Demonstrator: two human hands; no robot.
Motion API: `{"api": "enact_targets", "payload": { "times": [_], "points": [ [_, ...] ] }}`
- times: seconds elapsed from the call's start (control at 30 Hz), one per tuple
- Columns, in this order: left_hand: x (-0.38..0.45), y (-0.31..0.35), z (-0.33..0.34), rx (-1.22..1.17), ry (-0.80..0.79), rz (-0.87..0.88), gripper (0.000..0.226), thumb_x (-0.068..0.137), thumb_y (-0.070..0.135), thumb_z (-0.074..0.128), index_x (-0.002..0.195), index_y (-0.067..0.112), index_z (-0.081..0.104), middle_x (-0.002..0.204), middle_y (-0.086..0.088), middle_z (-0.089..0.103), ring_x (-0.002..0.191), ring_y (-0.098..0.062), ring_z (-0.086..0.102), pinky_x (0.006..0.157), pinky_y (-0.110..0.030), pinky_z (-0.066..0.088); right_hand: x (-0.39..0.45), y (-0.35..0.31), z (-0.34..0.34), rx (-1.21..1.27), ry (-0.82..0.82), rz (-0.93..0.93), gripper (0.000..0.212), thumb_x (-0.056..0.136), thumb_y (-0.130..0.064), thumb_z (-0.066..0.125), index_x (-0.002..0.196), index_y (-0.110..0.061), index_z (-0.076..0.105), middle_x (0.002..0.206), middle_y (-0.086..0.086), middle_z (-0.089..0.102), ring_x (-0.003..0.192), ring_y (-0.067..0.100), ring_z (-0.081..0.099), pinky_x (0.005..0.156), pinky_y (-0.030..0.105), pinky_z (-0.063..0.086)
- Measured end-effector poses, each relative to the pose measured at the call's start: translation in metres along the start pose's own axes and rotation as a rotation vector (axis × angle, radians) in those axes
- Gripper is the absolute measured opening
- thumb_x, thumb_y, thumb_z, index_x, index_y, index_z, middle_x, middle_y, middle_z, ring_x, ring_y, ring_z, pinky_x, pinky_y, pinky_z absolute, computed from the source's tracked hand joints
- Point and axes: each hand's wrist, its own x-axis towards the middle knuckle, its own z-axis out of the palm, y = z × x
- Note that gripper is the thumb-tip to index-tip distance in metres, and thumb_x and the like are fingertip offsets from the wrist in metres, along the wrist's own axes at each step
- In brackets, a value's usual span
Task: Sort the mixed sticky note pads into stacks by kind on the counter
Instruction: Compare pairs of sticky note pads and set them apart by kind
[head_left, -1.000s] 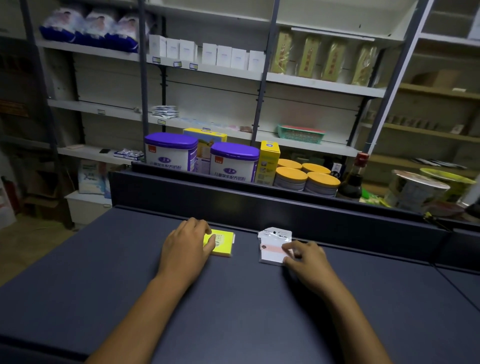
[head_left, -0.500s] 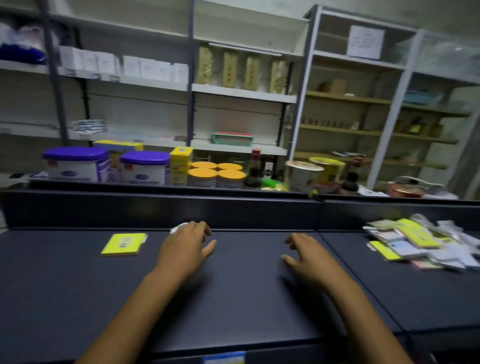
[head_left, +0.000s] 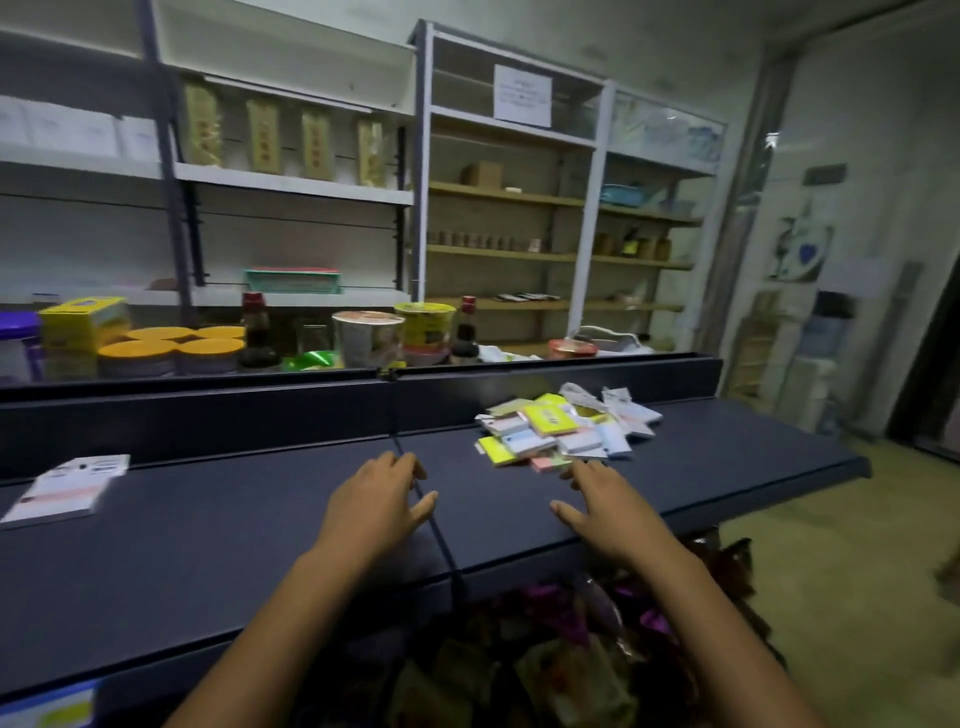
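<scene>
Your left hand (head_left: 382, 501) and right hand (head_left: 605, 506) hover over the counter (head_left: 208, 545), fingers loose, holding nothing; mixed pile of pads (head_left: 558, 428) just beyond your right fingertips; white pad stack (head_left: 65, 491) far left.

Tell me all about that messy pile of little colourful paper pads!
The loose heap of small sticky note pads lies on the dark counter, against its raised back wall. Yellow, white, pink and pale blue pads overlap at odd angles; some look plastic-wrapped. The right hand reaches toward its near edge, not clearly touching.
</scene>
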Motion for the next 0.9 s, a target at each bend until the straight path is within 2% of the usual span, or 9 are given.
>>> {"api": "enact_targets", "payload": {
  "times": [0.13,0.33,0.53,0.67,0.9],
  "points": [
    [0.010,0.045,0.012,-0.024,-0.007,0.027,0.037,0.096,0.050,0.049,0.124,0.027,0.051,0.120,0.006,0.055,0.111,-0.013,0.053,0.079,-0.028,0.049,-0.010,0.044,-0.017,0.016,0.012,0.033,0.047,0.097,-0.047,0.055,0.135,-0.022,0.046,0.135,0.000,0.049,0.125,0.018,0.047,0.098,0.037,0.047],
    [0.034,0.071,0.027,-0.035,0.015,0.033,0.036,0.096,0.050,0.050,0.124,0.028,0.052,0.120,0.008,0.056,0.109,-0.012,0.054,0.082,-0.028,0.050,0.006,0.080,-0.022,0.039,0.047,0.048,0.047,0.095,-0.046,0.057,0.135,-0.024,0.045,0.133,-0.003,0.050,0.125,0.016,0.046,0.098,0.036,0.047],
    [0.082,0.078,0.061,-0.022,0.017,0.016,0.036,0.094,0.050,0.052,0.122,0.028,0.053,0.118,0.008,0.057,0.111,-0.012,0.053,0.084,-0.032,0.052,0.051,0.105,-0.013,0.015,0.031,0.031,0.045,0.094,-0.047,0.058,0.132,-0.025,0.046,0.132,-0.003,0.050,0.123,0.015,0.048,0.095,0.036,0.049],
    [0.123,0.076,0.089,-0.036,0.028,-0.013,0.032,0.093,0.049,0.052,0.119,0.029,0.054,0.112,0.008,0.057,0.107,-0.013,0.054,0.079,-0.030,0.049,0.091,0.125,-0.009,-0.002,0.039,0.019,0.044,0.094,-0.046,0.057,0.132,-0.026,0.046,0.135,-0.004,0.048,0.126,0.016,0.046,0.094,0.035,0.049],
    [0.198,0.065,0.120,-0.091,0.065,-0.145,0.026,0.093,0.046,0.052,0.112,0.028,0.056,0.108,0.006,0.059,0.101,-0.016,0.058,0.074,-0.033,0.049,0.171,0.150,-0.007,0.048,0.027,-0.001,0.040,0.094,-0.044,0.059,0.127,-0.026,0.047,0.131,-0.004,0.051,0.125,0.016,0.047,0.097,0.038,0.047]
  ]
}}
